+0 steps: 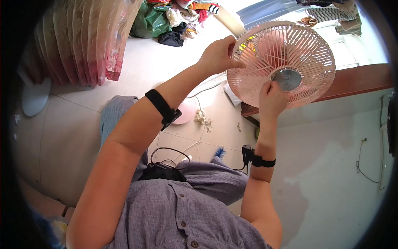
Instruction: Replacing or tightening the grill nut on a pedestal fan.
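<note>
A round pink fan [316, 58] with a slatted grille and silver centre disc [290, 79] is held up in front of me, its blades showing through the slats. My left hand [217, 57] grips the grille's left rim with bent fingers. Just below the centre disc, my right hand [273, 99] is closed against the front of the grille; whatever its fingertips hold is hidden. Behind my left forearm, a pink round piece [186, 113] rests low near pale cables [199, 101].
Pleated, patterned panels [83, 50] stand upper left beside a white oval piece [35, 97]. Piled clothes and green bags [151, 20] lie at the back. A wooden ledge [352, 81] runs behind the fan above a white wall [331, 153]. A blue bristly object [219, 152] lies near my legs.
</note>
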A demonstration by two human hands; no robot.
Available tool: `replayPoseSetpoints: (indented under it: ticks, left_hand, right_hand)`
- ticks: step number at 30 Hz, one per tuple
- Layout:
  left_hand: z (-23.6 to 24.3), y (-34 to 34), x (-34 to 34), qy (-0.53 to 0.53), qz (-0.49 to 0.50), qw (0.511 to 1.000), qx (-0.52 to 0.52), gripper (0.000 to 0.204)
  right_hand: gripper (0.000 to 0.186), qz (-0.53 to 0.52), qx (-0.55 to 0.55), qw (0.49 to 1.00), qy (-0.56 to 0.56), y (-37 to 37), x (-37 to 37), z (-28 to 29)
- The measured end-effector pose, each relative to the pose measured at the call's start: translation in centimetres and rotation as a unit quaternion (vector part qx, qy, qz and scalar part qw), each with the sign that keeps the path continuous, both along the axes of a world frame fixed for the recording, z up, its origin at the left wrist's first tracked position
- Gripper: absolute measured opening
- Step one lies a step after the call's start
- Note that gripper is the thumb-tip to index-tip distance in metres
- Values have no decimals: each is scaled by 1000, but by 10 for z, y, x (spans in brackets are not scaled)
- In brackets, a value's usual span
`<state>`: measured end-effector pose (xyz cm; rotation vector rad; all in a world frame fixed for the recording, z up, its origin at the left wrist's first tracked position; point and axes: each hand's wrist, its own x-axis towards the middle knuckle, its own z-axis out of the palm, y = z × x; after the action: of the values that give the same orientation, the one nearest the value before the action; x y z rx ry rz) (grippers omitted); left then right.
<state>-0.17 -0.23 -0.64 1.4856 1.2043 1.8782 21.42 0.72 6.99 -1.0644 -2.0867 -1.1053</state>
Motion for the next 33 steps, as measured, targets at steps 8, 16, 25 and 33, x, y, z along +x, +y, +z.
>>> replayPoseSetpoints:
  ticks: [8, 16, 25, 33]
  left_hand:
    - [0, -3, -1, 28, 30, 999, 4, 55]
    - [2, -5, -1, 27, 16, 999, -8, 57]
    - [0, -1, -1, 2, 18, 1000, 1, 53]
    - [1, 0, 0, 27, 16, 999, 10, 54]
  right_hand:
    - [18, 27, -33, 999, -12, -14, 12, 9]
    - [20, -8, -94, 995, -26, -18, 0, 39]
    - [22, 22, -61, 997, 48, -22, -22, 62]
    - [19, -10, -62, 998, -4, -10, 6, 13]
